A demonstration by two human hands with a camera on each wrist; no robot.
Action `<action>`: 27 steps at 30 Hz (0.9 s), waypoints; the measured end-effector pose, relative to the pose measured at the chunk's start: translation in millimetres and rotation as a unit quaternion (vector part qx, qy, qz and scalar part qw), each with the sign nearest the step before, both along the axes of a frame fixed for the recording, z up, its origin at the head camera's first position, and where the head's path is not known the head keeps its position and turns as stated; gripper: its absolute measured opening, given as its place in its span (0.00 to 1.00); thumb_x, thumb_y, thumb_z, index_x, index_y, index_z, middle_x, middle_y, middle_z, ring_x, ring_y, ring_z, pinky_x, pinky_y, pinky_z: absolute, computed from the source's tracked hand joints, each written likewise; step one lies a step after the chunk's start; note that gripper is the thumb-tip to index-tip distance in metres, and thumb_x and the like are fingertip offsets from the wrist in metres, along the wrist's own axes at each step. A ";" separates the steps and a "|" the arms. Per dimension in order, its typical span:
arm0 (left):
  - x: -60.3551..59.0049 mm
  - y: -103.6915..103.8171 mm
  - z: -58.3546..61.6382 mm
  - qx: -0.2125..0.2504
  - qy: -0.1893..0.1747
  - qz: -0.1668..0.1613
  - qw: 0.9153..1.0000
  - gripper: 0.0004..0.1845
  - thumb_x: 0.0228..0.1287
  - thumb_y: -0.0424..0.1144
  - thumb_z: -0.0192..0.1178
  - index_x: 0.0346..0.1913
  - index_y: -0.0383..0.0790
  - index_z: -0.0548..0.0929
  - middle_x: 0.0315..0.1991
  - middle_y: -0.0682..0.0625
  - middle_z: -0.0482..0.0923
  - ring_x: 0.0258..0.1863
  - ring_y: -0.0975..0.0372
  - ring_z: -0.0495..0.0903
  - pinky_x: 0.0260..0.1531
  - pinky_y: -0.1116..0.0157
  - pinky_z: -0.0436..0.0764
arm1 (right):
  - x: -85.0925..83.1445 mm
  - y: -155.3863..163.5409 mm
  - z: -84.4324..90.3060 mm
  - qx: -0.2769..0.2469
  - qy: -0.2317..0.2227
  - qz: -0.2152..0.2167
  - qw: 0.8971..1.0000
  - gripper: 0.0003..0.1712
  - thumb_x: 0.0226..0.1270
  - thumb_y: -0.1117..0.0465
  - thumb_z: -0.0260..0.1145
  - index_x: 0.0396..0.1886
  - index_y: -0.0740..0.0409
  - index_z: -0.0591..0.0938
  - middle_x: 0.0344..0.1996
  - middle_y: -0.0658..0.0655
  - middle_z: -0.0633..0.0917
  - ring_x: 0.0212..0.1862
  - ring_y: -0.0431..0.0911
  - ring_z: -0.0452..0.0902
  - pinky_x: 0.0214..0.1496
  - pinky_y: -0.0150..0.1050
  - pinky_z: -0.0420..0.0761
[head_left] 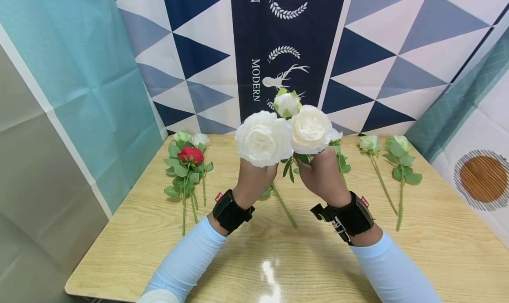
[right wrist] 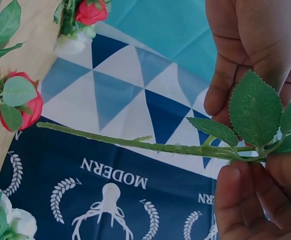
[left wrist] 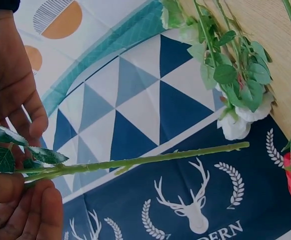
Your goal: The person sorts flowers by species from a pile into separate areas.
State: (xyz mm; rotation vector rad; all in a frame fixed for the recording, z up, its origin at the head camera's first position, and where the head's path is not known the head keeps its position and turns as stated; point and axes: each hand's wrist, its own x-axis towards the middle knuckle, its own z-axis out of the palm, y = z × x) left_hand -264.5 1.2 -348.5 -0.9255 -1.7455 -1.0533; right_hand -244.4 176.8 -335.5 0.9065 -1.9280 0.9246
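Head view: both hands raised above the wooden table (head_left: 437, 250), centre of frame. Left hand (head_left: 254, 179) is curled round the stem of a white rose (head_left: 263, 138), bloom standing just above the fist. Right hand (head_left: 324, 175) grips a cream rose (head_left: 311, 129) the same way; the two blooms touch side by side. A small white bud (head_left: 286, 103) with green sepals sits just behind and above them; which hand holds it cannot be told. A green stem (head_left: 284, 205) hangs below and between the hands toward the tabletop.

Left wrist view: fingers (left wrist: 20, 107) and thumb pinch the stem (left wrist: 150, 159) at lower left, near its leaves; the stem runs bare to the right.

Right wrist view: fingers (right wrist: 250, 200) and thumb close on the stem (right wrist: 135, 143) at lower right, next to a serrated leaf (right wrist: 255, 107).

On the table, left of frame in the head view: a bunch with a red rose (head_left: 190, 154) and pale buds, stems toward the near edge. Right of frame: two green-white buds (head_left: 370, 144) on long stems, lying flat, well apart from the hands. Patterned cloth (head_left: 286, 51) with triangles and a deer print hangs behind
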 end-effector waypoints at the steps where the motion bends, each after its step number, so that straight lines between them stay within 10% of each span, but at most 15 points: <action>1: 0.0 -0.1 -0.2 -0.002 -0.002 0.001 1.000 0.12 0.68 0.26 0.65 0.51 0.29 0.79 0.39 0.41 0.81 0.37 0.54 0.81 0.39 0.60 0.79 | 0.2 0.0 0.0 0.000 0.002 -0.001 1.000 0.32 0.59 0.84 0.69 0.64 0.67 0.76 0.55 0.67 0.83 0.60 0.59 0.80 0.58 0.52 0.78; 6: 2.0 0.0 -2.8 -0.038 0.013 0.058 0.998 0.10 0.70 0.30 0.65 0.51 0.30 0.83 0.35 0.44 0.83 0.32 0.57 0.83 0.32 0.62 0.80 | 1.0 0.3 0.1 0.001 0.003 -0.008 1.000 0.31 0.60 0.82 0.69 0.64 0.67 0.76 0.54 0.67 0.84 0.60 0.58 0.80 0.59 0.53 0.79; 27: 8.8 -0.4 3.2 -0.044 -0.077 -0.027 0.996 0.05 0.73 0.29 0.60 0.40 0.30 0.84 0.30 0.44 0.82 0.30 0.58 0.83 0.34 0.70 0.80 | 4.2 -0.8 3.2 -0.041 -0.056 -0.010 0.998 0.03 0.74 0.69 0.65 0.40 0.65 0.84 0.32 0.57 0.84 0.32 0.45 0.83 0.35 0.28 0.74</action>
